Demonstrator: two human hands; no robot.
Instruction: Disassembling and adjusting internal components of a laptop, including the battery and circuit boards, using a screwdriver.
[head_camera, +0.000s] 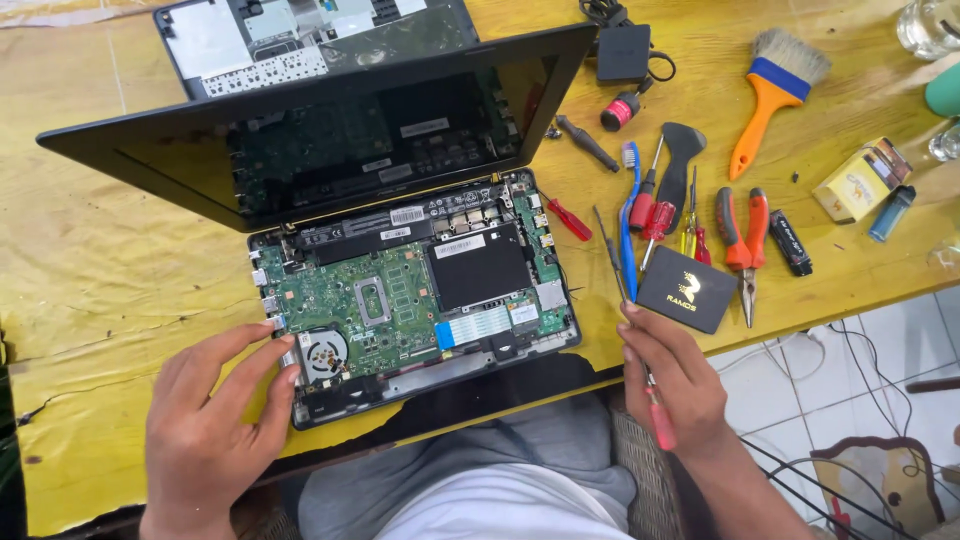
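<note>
**Opened laptop under your left hand, screwdriver in your right**

Looking down at the yellow table (90, 270), you have the opened laptop (410, 290) straight in front of you, its bottom shell bare so the green circuit board (345, 295) shows. Its long axis runs left to right across the table, tipped a little so the right end sits slightly farther from you. The hinge edge points away from you, and the dark screen (340, 130) leans back from it. The round cooling fan (325, 352) sits at the near left corner of the shell.

That corner is where your left hand (215, 415) rests. The hand is loosely spread, not clenched, with its fingertips (285, 372) touching the shell's left edge just beside the fan; it grips nothing.

Your right hand (675, 375) lies off the laptop's near right corner, close to it but apart. It is closed around a thin screwdriver (630, 320) with a red handle. The handle end points back toward you below the palm, and the metal shaft points away from you, slanting slightly left, past the black box (688, 288) that lies touching your fingers.

Farther right and beyond lie red pliers (745, 240), a blue toothbrush (629, 215), an orange-handled paintbrush (775, 95) and a second keyboard cover (300, 35) behind the screen.
</note>
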